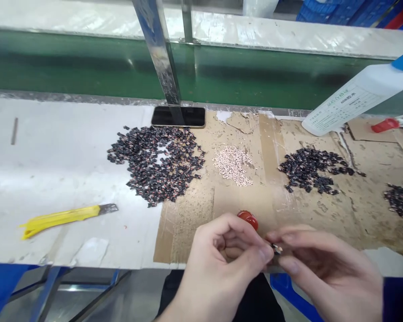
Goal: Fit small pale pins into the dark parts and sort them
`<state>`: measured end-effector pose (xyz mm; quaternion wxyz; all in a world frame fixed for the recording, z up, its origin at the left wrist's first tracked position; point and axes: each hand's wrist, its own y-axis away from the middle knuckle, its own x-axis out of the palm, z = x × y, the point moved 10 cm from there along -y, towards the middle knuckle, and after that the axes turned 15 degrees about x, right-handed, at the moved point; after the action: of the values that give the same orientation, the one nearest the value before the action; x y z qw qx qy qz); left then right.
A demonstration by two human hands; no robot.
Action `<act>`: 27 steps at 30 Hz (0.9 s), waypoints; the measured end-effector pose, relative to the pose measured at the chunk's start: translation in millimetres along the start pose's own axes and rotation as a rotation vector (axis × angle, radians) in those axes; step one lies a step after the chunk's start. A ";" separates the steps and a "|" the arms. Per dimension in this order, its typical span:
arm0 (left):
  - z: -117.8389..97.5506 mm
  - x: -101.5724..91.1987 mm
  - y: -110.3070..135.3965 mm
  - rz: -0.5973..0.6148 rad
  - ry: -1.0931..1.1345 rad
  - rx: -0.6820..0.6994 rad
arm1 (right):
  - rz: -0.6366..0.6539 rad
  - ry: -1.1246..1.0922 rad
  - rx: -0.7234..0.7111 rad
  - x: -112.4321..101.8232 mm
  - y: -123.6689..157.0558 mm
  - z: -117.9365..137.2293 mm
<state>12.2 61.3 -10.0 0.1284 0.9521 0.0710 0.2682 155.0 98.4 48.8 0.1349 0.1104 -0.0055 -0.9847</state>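
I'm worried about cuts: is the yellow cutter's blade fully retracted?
No, the metal blade sticks out from the right-hand end of the yellow cutter.

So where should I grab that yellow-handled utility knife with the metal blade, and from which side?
Pinch the middle of its yellow handle, probably from the near side: it lies flat, with the grey metal blade pointing right, away from that grip.

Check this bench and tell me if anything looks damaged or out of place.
The cardboard is torn near its far edge, right of the phone, with its surface layer ripped. The yellow cutter lies with its blade exposed, which seems careless on a working bench.
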 end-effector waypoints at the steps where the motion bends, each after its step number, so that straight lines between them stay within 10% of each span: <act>1: 1.8 -0.1 0.4 -0.011 0.010 -0.002 | -0.021 0.043 -0.049 -1.5 1.9 1.4; 9: -1.5 9.0 -3.5 -0.019 0.142 0.038 | -0.053 0.112 -0.209 -4.5 6.9 3.5; 16: -4.3 19.8 -22.6 0.175 -0.377 0.120 | -0.254 0.113 -0.188 -27.1 7.6 4.6; 19: -37.1 5.1 -45.9 0.198 -0.874 0.443 | -0.461 0.358 -0.064 -73.8 6.9 -27.1; 21: -78.7 -17.8 -54.1 -0.017 -1.324 0.746 | -0.625 0.416 0.005 -120.1 8.3 -50.4; 27: -96.1 -66.4 -93.7 -0.001 -1.853 0.647 | -0.820 0.692 0.111 -208.1 -3.0 -83.2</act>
<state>-101.1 157.3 9.9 -0.1339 0.7749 0.0125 -0.6176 367.9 158.4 12.4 -0.2728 0.4283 0.0307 -0.8609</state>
